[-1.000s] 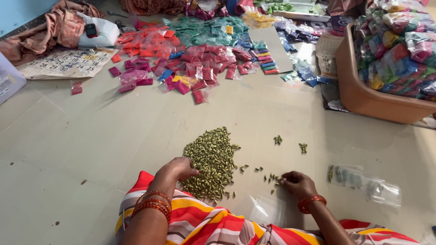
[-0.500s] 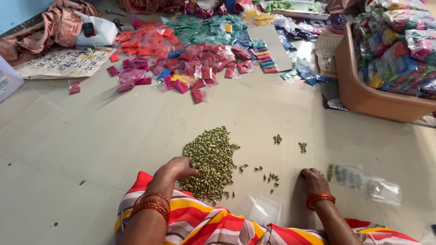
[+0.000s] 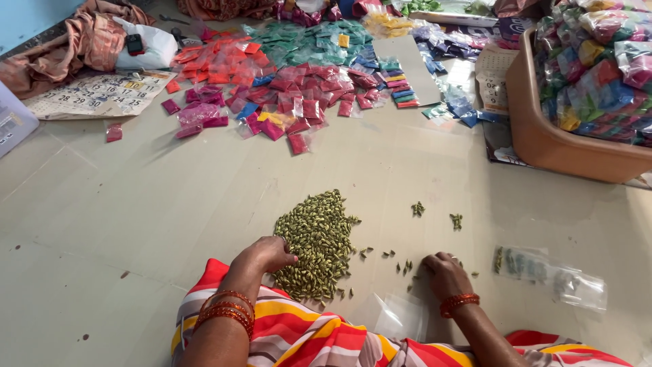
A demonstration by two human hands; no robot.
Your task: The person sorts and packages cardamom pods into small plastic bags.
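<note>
Landmark: the green pod heap is lying on the pale floor, just in front of the person's striped lap.
Heap axis: its long axis is running away from the person, narrow at the far end, broad at the near end.
Left hand: it is resting against the heap's left near edge, fingers curled loosely onto the pods; whether any pods are pinched I cannot tell.
Right hand: it is lying right of the heap, apart from it, fingers bent down over a few loose pods; a grip is not showing.
Nearer hand: the left one is touching the heap.
Small clusters: 2 groups are sitting right of the heap and farther from the person.
Clear pouches: they are lying farther right, beyond the right hand.
Open room: bare floor is spreading left of and beyond the heap, up to the coloured packets.
Edge: the brown tub is standing far right of the heap.
</note>
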